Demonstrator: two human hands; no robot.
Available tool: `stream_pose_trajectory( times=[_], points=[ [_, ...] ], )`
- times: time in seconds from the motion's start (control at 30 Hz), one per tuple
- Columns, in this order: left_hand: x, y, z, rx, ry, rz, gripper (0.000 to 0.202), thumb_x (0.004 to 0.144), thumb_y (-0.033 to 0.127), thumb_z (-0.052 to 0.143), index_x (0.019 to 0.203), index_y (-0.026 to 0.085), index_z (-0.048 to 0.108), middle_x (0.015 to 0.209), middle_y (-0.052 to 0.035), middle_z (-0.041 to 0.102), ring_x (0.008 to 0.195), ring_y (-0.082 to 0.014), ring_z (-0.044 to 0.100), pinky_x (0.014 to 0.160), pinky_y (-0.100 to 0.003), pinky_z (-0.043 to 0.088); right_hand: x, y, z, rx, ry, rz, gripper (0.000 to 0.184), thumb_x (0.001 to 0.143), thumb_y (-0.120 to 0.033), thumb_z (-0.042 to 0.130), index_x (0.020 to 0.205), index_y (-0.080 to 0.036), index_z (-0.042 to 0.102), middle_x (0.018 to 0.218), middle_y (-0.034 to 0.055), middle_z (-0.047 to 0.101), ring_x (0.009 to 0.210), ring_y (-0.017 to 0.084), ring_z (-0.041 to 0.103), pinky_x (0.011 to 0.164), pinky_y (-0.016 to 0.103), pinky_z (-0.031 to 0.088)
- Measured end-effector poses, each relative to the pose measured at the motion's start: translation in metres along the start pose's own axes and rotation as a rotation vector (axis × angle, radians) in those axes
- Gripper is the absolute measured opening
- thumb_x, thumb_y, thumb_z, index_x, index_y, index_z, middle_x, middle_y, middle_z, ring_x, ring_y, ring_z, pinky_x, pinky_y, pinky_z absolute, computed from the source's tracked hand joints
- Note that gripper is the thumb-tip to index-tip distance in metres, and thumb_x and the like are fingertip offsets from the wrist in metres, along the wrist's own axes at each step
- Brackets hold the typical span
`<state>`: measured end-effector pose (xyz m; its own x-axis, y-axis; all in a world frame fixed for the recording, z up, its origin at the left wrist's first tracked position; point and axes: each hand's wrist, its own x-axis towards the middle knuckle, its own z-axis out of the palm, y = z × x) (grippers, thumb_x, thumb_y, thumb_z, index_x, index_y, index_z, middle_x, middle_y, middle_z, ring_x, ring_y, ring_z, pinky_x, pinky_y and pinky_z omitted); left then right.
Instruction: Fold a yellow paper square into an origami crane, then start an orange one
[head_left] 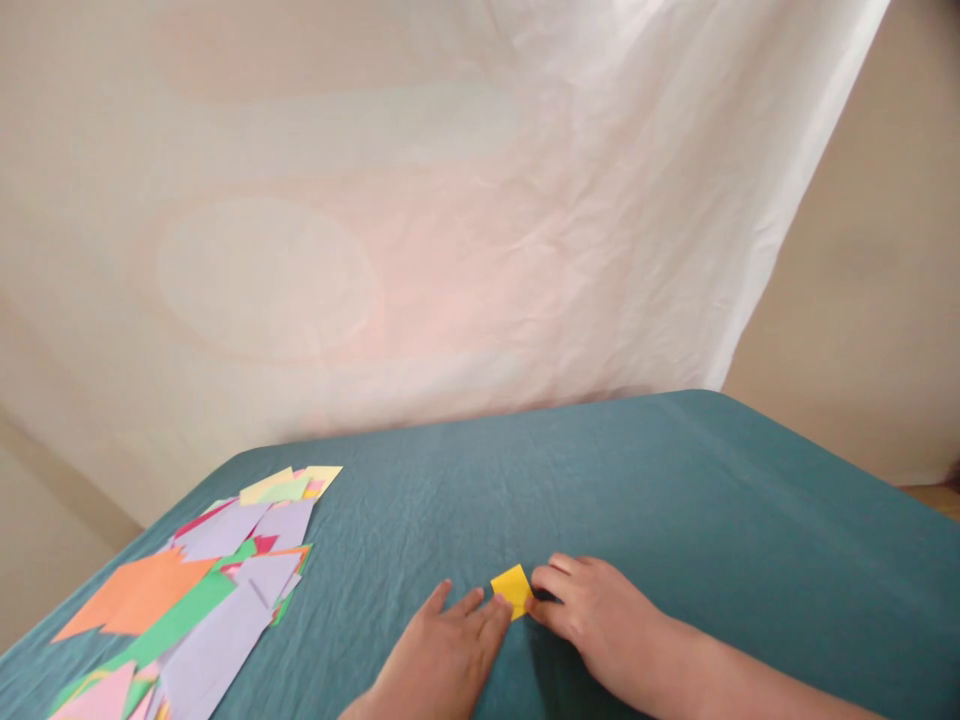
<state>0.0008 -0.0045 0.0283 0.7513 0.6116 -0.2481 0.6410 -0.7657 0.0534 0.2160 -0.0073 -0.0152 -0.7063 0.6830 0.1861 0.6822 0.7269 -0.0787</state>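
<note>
A small yellow piece of paper (513, 588) lies on the teal cloth, near the table's front edge. Its surface shows what looks like a crease. From the left, my left hand (450, 645) reaches over with fingers stretched out, and a fingertip rests on the paper's lower left side. On the opposite side my right hand (592, 615) has its fingers curled, pinching the paper's right corner between thumb and fingertips. The tips of the right fingers are partly hidden.
A loose heap of coloured paper sheets in purple, orange, green, pink and pale yellow, including a purple sheet (214, 640), covers the table's left side. The teal tablecloth (712, 530) reaches a rounded back edge. Behind it hangs a pale curtain (465, 250).
</note>
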Motion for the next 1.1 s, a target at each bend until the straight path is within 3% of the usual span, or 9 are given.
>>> stream_pose_trajectory(
  times=[0.33,0.8,0.93,1.1],
  points=[
    [0.005,0.001,0.015,0.066,0.071,0.011,0.052,0.083,0.016,0.044,0.135,0.017,0.042,0.127,-0.0118,0.057,0.115,-0.0306,0.052,0.101,-0.055,0.034,0.0,0.003,0.0,0.016,0.012,0.018,0.018,0.092,-0.019,0.047,0.1,-0.022,0.063,0.087,0.0027,0.061,0.084,0.018,0.052,0.065,0.029,0.037],
    [0.003,0.001,0.013,0.147,0.071,-0.024,0.046,0.084,0.019,0.043,0.128,0.009,0.049,0.122,-0.0176,0.056,0.116,-0.0316,0.047,0.099,-0.054,0.035,-0.002,0.003,-0.004,0.102,0.036,0.045,0.021,0.092,-0.02,0.048,0.088,-0.021,0.068,0.084,0.0022,0.063,0.08,0.017,0.053,0.065,0.029,0.039],
    [0.002,0.0,0.006,0.121,0.056,-0.023,0.044,0.084,0.019,0.043,0.126,0.01,0.05,0.119,-0.0159,0.058,0.113,-0.0298,0.05,0.098,-0.051,0.038,-0.001,0.008,-0.001,0.298,0.133,0.105,0.028,0.09,-0.009,0.044,0.093,-0.022,0.068,0.09,0.0024,0.065,0.085,0.016,0.054,0.075,0.028,0.043],
    [-0.001,-0.004,0.004,0.056,0.063,-0.008,0.049,0.081,0.017,0.046,0.13,0.016,0.047,0.129,-0.0118,0.054,0.121,-0.0268,0.047,0.1,-0.043,0.038,0.005,0.019,0.006,0.515,0.284,0.174,0.051,0.08,0.003,0.039,0.12,-0.024,0.057,0.11,0.0029,0.064,0.1,0.016,0.054,0.089,0.031,0.043]
  ],
)
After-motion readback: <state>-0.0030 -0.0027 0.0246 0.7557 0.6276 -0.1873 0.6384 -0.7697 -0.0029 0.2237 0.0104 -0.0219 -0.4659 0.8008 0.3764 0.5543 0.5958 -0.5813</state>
